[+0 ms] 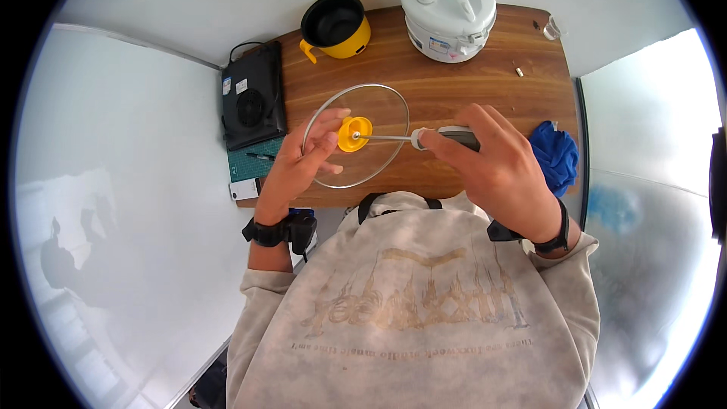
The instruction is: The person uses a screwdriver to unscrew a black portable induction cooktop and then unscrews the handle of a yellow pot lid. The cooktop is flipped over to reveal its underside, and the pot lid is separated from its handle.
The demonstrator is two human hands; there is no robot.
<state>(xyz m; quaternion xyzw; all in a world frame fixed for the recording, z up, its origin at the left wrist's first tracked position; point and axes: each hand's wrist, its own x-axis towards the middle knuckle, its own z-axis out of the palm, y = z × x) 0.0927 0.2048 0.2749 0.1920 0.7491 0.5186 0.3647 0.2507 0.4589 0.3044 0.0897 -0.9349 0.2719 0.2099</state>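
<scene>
1. Nearest, at the centre right of the frame, the right hand [503, 167] has its fingers closed around the handle of a screwdriver with a grey-and-white handle and thin metal shaft [417, 138]. The shaft points left.
2. At the centre left, the left hand [291, 170] grips the left side of a clear round glass lid with a metal rim [381, 155]. Its fingers are spread around a yellow round plastic knob [347, 145] at the lid's middle. The thumb tip is at the knob's left edge, one fingertip lies just above it, and another sits lower, near the rim. The screwdriver's tip meets the knob's hollow centre.
3. Left of the hands, a green cutting mat [241, 167] bears a dark pen [260, 156]; at the right edge of the wooden table [447, 95] lies a crumpled blue cloth [555, 157].
4. Farther, at the upper left, sits a flat black hotplate [254, 98].
5. At the top centre, a yellow pot with a side handle [348, 47] stands open, its black inside showing.
6. Right of it stands a white rounded rice cooker [447, 11], lid down, contents hidden.
7. At the upper right is a small clear object [553, 28], too small to identify.
</scene>
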